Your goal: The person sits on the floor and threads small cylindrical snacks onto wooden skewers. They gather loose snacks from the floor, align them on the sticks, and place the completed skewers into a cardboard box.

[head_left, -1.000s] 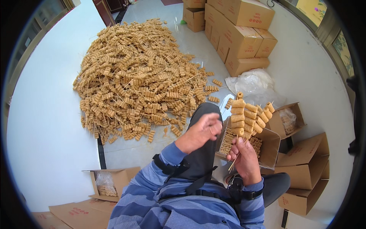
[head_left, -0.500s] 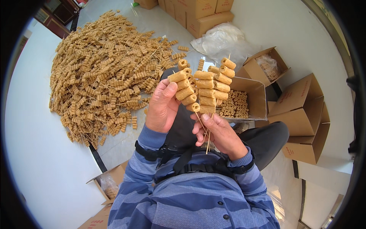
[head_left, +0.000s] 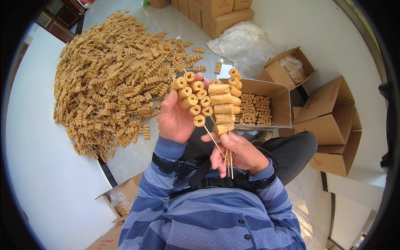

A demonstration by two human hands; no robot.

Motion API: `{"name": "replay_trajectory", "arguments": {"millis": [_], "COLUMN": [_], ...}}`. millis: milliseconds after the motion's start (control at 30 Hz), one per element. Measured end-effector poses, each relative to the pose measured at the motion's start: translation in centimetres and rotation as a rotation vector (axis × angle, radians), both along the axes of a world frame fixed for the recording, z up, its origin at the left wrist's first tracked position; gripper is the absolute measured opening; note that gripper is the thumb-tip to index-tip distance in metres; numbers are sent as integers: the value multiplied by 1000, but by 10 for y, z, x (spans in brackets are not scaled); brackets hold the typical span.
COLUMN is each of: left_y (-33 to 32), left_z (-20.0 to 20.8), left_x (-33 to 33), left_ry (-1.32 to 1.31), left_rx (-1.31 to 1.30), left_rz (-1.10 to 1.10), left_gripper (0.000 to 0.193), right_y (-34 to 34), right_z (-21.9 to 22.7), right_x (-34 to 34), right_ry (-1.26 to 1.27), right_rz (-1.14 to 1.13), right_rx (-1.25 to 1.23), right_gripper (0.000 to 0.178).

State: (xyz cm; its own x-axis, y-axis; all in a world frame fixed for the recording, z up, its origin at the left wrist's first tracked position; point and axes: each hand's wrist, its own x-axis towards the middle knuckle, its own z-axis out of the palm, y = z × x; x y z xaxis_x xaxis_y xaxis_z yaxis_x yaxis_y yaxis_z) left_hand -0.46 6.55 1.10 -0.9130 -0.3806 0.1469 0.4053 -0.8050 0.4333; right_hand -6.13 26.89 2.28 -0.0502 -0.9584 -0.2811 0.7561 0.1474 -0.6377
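Several skewers of hollow golden-brown rolls (head_left: 194,98) lean against my left hand (head_left: 177,118), which cups them from the left with its thumb in front and fingertips showing behind. My right hand (head_left: 238,152) pinches the thin wooden sticks together below the rolls. Above it stand more skewers of rolls (head_left: 223,107), seen side-on, the rolls stacked one over another. The bunch fans apart at the top, with a gap between the left and right groups. Stick ends poke out below my right fingers.
A large heap of skewers (head_left: 112,79) covers the floor at the left. Beyond my right hand, an open carton (head_left: 280,102) holds packed skewers, roll ends up. Clear plastic bags (head_left: 246,41) lie behind it. Open cartons (head_left: 327,112) stand at the right, stacked closed cartons (head_left: 221,21) at the back.
The left group of skewers has tilted and turned, so its hollow roll ends now face up. It has spread farther from the right group. My left hand has shifted slightly left.
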Motion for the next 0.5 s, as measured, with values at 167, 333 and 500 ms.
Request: {"name": "replay_trajectory", "arguments": {"millis": [167, 333, 500], "left_y": [3, 6, -9], "left_z": [-1, -2, -3], "left_x": [0, 0, -2], "left_ry": [47, -112, -149], "left_rx": [79, 48, 66], "left_rz": [-19, 114, 243], "left_gripper": [47, 43, 39], "right_y": [0, -5, -6], "right_z": [-1, -5, -10], "right_x": [2, 8, 7], "right_ry": [-6, 131, 280], "right_rz": [14, -71, -396], "right_rx": [2, 96, 251], "right_gripper": [58, 56, 48]}}
